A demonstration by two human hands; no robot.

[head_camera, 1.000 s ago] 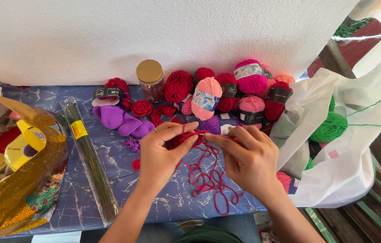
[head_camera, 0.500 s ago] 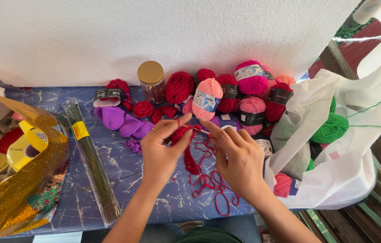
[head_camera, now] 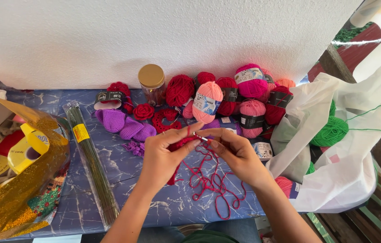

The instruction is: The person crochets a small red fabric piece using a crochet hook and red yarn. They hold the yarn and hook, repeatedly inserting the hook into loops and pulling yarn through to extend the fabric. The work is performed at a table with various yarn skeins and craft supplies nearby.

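Observation:
My left hand (head_camera: 165,155) pinches a small piece of red crochet work (head_camera: 179,145) over the blue marbled table (head_camera: 123,168). Close beside it, my right hand (head_camera: 237,153) grips a thin crochet hook (head_camera: 201,137) whose tip points into that red piece. A loose tangle of red yarn (head_camera: 213,184) trails from the work onto the table under both hands. The far side of the crochet piece is hidden by my left fingers.
Red and pink yarn balls (head_camera: 226,96), a gold-lidded jar (head_camera: 152,83), purple knitted pieces (head_camera: 125,126) and red crochet roses (head_camera: 143,111) line the wall. A packet of green wire stems (head_camera: 92,162) lies left, beside a gold bag of ribbon rolls (head_camera: 17,171). A white bag with green yarn (head_camera: 334,135) sits right.
Both hands have drawn slightly toward me and closer together. The hook now points into the red piece, and the loose yarn has shifted a little on the table.

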